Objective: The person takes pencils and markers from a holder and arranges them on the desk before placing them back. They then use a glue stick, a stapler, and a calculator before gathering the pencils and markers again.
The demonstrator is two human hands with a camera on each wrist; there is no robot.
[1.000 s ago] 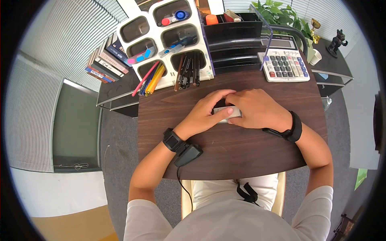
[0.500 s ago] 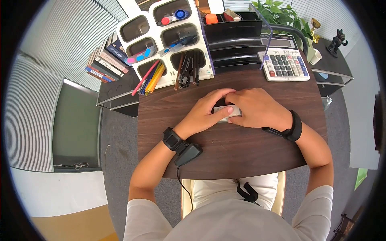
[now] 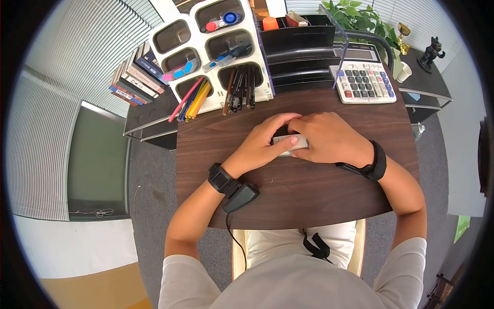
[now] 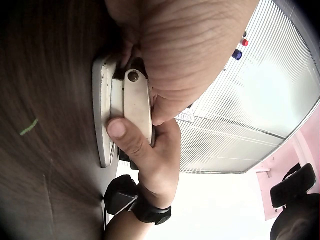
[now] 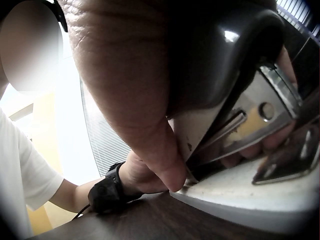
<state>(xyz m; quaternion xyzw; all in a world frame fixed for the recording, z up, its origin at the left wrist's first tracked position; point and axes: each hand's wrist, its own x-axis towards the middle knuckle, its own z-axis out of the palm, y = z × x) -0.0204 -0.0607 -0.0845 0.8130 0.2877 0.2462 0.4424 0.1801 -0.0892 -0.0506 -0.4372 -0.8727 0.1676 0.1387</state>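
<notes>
A stapler with a white body and a black top lies low over the dark wooden desk, mostly covered by both hands in the head view. My left hand holds it from the left, thumb along the near side. From the right, my right hand grips the other end with its fingers curled over the top. Seen from the left wrist, the stapler's white side and hinge pin show, with the right thumb pressed beside them. In the right wrist view, the black cap stands tilted above the white base.
A white organizer with pencils and pens stands at the back left, beside a black file rack. At the back right sits a calculator. A black box-like device on a cable hangs from the left wristband.
</notes>
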